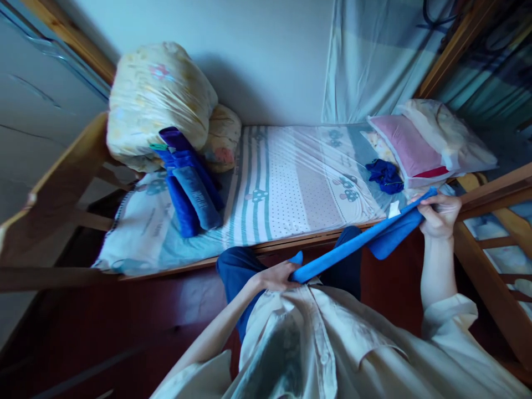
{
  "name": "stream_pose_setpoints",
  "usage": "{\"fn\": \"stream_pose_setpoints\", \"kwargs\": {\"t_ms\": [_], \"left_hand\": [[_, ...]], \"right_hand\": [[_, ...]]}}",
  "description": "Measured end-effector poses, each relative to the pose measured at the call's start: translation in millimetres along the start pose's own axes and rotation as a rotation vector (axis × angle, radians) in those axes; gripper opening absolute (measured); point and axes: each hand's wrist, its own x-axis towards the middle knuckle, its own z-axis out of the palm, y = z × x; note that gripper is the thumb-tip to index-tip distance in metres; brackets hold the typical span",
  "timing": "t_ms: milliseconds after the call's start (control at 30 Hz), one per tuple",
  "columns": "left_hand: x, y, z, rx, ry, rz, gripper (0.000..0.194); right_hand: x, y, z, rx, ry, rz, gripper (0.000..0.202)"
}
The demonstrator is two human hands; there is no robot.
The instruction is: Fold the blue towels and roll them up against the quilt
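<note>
A blue cloth (344, 249) is stretched slantwise in front of my body, with a flap hanging from its upper right part and a small white label near that end. My left hand (280, 275) grips the lower end close to my shirt. At the upper right end, my right hand (441, 213) pinches the cloth beside the wooden rail. Rolled blue and purple cloths (191, 188) lie on the left part of the bed (286, 194). A crumpled dark blue cloth (385, 176) rests on the bed's right part.
A large yellowish bundle (160, 100) and a smaller patterned one (224, 138) sit at the bed's left end. At the right end lies a pink pillow (409, 144) with plastic wrapping. Wooden rails (499, 191) border the bed. A pale curtain (366, 61) hangs behind.
</note>
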Motion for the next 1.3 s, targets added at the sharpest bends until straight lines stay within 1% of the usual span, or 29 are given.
{"fn": "stream_pose_setpoints", "kwargs": {"t_ms": [67,200,267,333,433,533,633,700,767,833,933,1033,1133,1200,1300], "left_hand": [[2,-2,0.9,-0.011,-0.042,-0.016,0.027],[4,-14,-11.4,-0.096,-0.096,-0.145,0.035],[6,-25,-16.3,-0.02,-0.05,-0.146,0.036],[8,-39,-17.5,0.134,0.029,-0.123,0.032],[9,-65,-14.2,0.303,0.067,-0.173,0.025],[4,-87,-13.2,0.349,0.107,-0.232,0.025],[-5,-100,-22.3,0.356,0.155,-0.249,0.024],[-13,-102,-34.4,0.373,0.194,-0.247,0.023],[-21,-102,-50.5,0.417,0.269,-0.251,0.023],[-30,-101,-70.2,0.489,0.394,-0.258,0.024],[-43,-93,-104.8,0.588,0.637,-0.242,0.028],[-56,-79,-141.8,0.637,0.864,-0.231,0.032],[-68,-59,-174.5,0.684,1.035,-0.237,0.033],[-75,-47,-191.2,0.721,1.106,-0.243,0.033],[-85,-35,-205.9,0.765,1.142,-0.255,0.036]], "right_hand": [[4,-3,-6,-0.029,0.007,0.019,0.036],[9,-11,-18,-0.056,0.042,0.018,0.042],[10,-14,-22,-0.068,0.068,0.0,0.041],[9,-14,-25,-0.06,0.098,-0.034,0.036],[10,-11,-29,-0.028,0.147,-0.093,0.028],[11,-5,-36,-0.052,0.214,-0.104,0.03],[12,3,-45,-0.117,0.285,-0.062,0.033],[12,12,-54,-0.147,0.315,-0.035,0.034],[12,26,-63,-0.171,0.318,-0.004,0.034],[12,42,-73,-0.192,0.287,0.032,0.032],[12,65,-82,-0.181,0.21,0.087,0.032],[12,78,-81,-0.204,0.139,0.167,0.038],[12,82,-73,-0.333,0.072,0.203,0.036],[11,84,-67,-0.423,0.026,0.185,0.028],[11,88,-64,-0.557,-0.088,0.143,0.014]]}}
